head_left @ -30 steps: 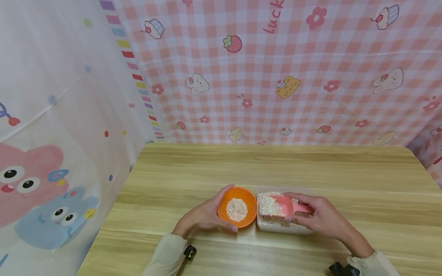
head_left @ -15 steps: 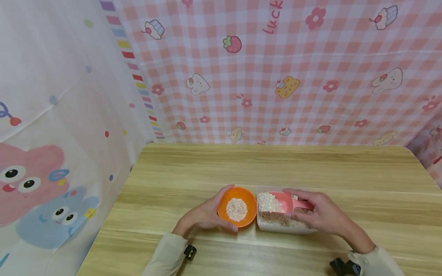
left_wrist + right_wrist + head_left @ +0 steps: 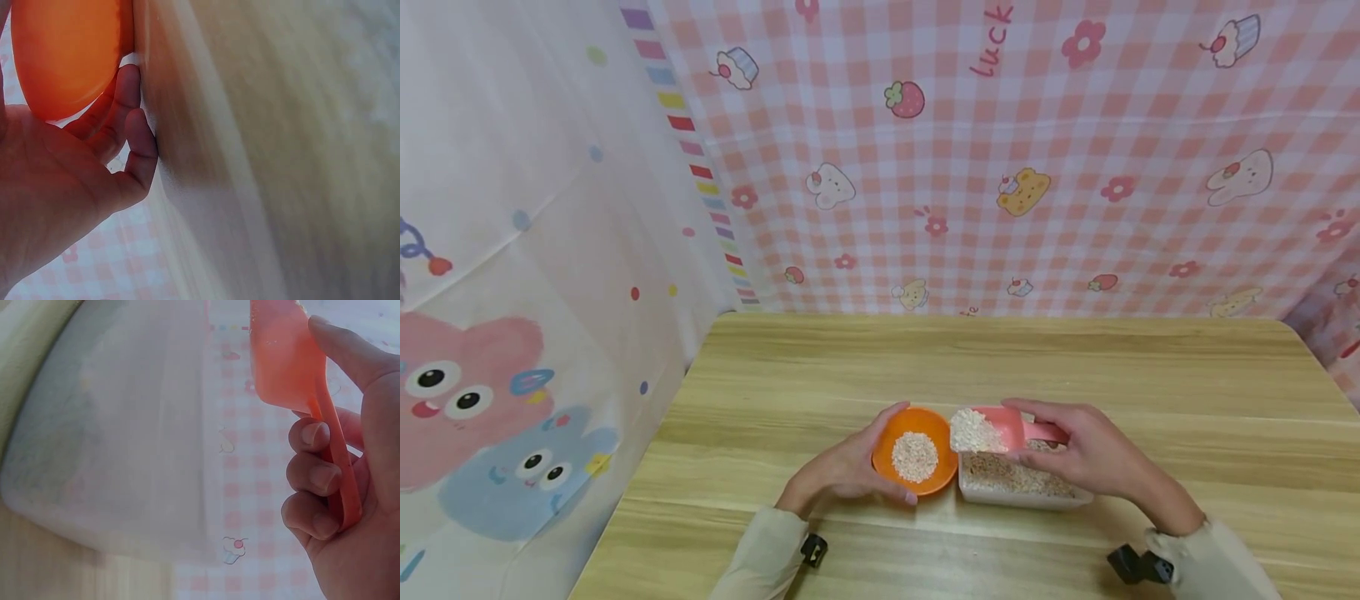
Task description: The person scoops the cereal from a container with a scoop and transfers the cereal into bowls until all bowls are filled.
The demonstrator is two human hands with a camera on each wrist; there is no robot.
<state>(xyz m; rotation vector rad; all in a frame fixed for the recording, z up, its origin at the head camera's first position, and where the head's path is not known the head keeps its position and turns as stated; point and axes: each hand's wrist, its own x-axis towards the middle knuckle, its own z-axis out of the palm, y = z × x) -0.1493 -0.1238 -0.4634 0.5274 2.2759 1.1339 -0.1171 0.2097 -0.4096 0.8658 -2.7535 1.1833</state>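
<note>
The pink scoop (image 3: pixel 1013 425), heaped at its front with pale flakes (image 3: pixel 976 432), was above the tub (image 3: pixel 1026 498), its lip close to the near side of the orange bowl (image 3: pixel 942 437). The right hand (image 3: pixel 1086 450) gripped it firmly: fingers curled closely round the handle (image 3: pixel 339 459), with one digit's tip against the cup. That seemed the right place to hold it, since the load sat far forward and would probably make the front heavy. The scoop looked stiff, light and smooth (plastic, by the look of it), so it likely needed only a modest squeeze, though the loose flakes could spill with a jerk.

The left hand (image 3: pixel 853 462) cupped the bowl's side, thumb and fingers spread wide but curved round it. The bowl, on the table (image 3: pixel 850 367) with a small mound of flakes inside, looked light enough to slide if left unsteadied.
</note>
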